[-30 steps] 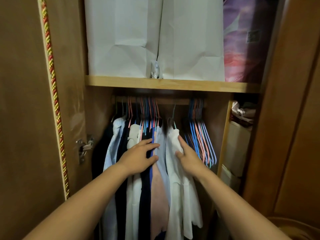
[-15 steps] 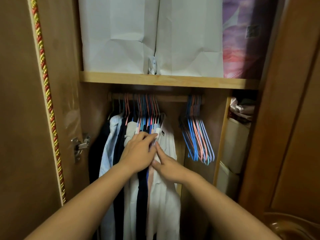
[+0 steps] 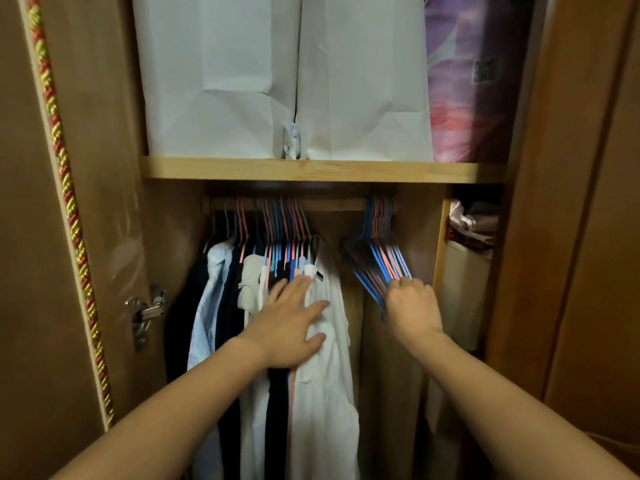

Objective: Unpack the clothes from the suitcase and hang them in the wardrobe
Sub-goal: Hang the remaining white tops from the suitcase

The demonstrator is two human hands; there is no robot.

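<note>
Two bare forearms reach forward from the bottom edge into the open wardrobe point(image 3: 346, 169). The left hand point(image 3: 291, 327) lies flat, fingers straight and spread, pressing on the front of a white shirt point(image 3: 329, 382) that hangs at the right end of a row of clothes. The right hand point(image 3: 412, 306) is well apart from it, to the right, with its fingers curled round the lower ends of a bunch of empty hangers point(image 3: 377, 261); these are blue, pink and dark, and hang together from the wooden rail point(image 3: 332, 204).

Left of the white shirt the hanging clothes point(image 3: 228, 306) are packed close: a pale pink piece, dark navy pieces, a cream one, a light blue shirt and a dark garment at the far left, all on coloured hangers hooked to the same rail. A bare gap of wardrobe back shows between the clothes and the empty hangers.

At the left stands the open door, with a metal hinge point(image 3: 145, 313) and a red and gold twisted cord point(image 3: 65, 188) running down its edge. To the right a side compartment holds folded fabric point(image 3: 471, 226) above a pale box point(image 3: 464, 292).

Above the rail, on the shelf, stand two large white paper bags point(image 3: 287, 74) side by side, and a purple and pink package point(image 3: 474, 81) beside them at the right.
</note>
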